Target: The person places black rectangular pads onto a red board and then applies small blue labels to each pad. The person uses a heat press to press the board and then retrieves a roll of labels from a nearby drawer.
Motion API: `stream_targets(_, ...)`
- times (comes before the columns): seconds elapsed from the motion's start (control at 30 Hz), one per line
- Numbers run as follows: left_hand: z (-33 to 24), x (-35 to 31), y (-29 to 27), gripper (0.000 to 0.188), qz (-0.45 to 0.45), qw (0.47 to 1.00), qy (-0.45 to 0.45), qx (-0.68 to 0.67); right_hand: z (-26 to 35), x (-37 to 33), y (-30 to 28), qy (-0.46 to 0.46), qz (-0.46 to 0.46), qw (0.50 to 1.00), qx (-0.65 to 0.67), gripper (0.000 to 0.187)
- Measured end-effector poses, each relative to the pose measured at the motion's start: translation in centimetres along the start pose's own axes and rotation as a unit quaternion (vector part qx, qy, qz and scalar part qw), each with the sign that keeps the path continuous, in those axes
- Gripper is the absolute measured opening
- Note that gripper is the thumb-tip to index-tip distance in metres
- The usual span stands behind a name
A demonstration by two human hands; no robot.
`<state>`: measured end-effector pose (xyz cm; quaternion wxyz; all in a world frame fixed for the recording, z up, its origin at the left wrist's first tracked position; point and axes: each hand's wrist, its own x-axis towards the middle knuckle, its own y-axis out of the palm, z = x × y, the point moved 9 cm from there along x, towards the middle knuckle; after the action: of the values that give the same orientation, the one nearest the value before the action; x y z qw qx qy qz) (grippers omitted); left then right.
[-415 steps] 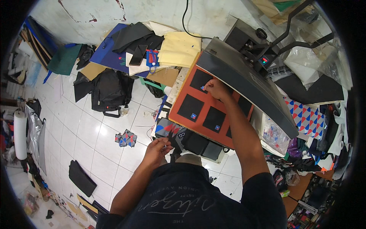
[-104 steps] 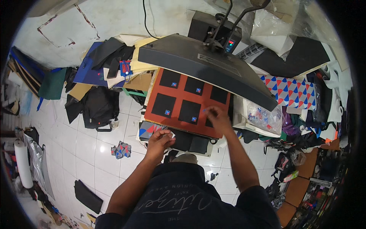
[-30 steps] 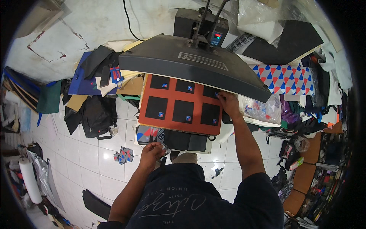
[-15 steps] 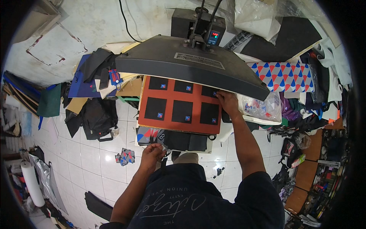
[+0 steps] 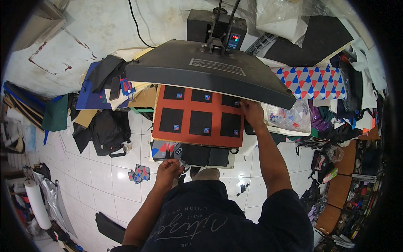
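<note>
Six black fabric squares lie in two rows on the red-brown pad (image 5: pixel 186 110) of a heat press. Each, like the front middle square (image 5: pixel 199 120), carries a small blue-and-red patch near its lower right corner. My right hand (image 5: pixel 253 113) reaches under the raised dark upper plate (image 5: pixel 197 75). Its fingertips are closed at the patch (image 5: pixel 237 103) on the far right square, partly shaded by the plate. Just in front of the press, my left hand (image 5: pixel 168 170) pinches a small greyish piece (image 5: pixel 181 164); its details are too small to read.
Folded black cloth (image 5: pixel 197 155) and a grey patterned piece (image 5: pixel 165 150) lie below the pad. Patterned scraps (image 5: pixel 139 173) are on the tiled floor. A clear plastic bag (image 5: pixel 294 117) sits right of the press, a black backpack (image 5: pixel 110 132) to its left. The control box (image 5: pixel 197 27) stands behind.
Very little differs. My right fingertips stay at the far right patch with a slight shift, and my left hand keeps its pinch. The view has moved slightly.
</note>
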<state>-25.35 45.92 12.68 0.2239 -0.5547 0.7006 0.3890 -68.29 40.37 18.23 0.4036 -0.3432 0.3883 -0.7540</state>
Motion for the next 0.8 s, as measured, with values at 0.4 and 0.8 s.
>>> stream_targets(0.4, -0.6, -1.1, 2.1, 0.016, 0.035, 0.999, -0.008, -0.004, 12.2, -11.8, 2.2, 0.079, 0.114, 0.927, 0.348, 0.028)
stream_targets(0.8, -1.2, -2.0, 5.4, 0.015, 0.160, 0.984, -0.041, 0.066, 20.8, -19.9, 0.4, 0.060, 0.164, 0.945, 0.277, 0.021)
